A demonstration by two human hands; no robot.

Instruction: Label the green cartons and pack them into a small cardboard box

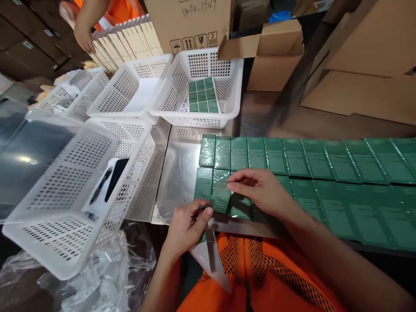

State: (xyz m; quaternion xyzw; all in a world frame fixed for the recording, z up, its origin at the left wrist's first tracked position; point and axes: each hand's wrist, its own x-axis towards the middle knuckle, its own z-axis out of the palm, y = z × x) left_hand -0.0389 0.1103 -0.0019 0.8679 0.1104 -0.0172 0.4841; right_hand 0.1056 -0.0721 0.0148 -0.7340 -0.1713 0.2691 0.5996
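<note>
My left hand [186, 227] is closed, thumb against fingers, on a pale sheet [209, 258] that hangs toward my lap. A bit of green shows at its upper edge. My right hand [260, 188] pinches the upper corner of a tilted green label [221, 197], thin and slightly see-through. The label lies over one of the green boxes [204, 184] in the near row; its lower edge is close to my left fingertips. Shiny wrapped green boxes [276, 154] stand side by side in two rows on the metal table, partly hidden by my right forearm.
A white basket [156, 106] holds a sheet of green labels [203, 95]. Another basket [65, 234] contains a pen [101, 185] and a dark flat item. Open cartons [276, 71] stand at the back right. Across the table, a co-worker's hand [83, 37] touches a row of cream-coloured boxes [130, 41].
</note>
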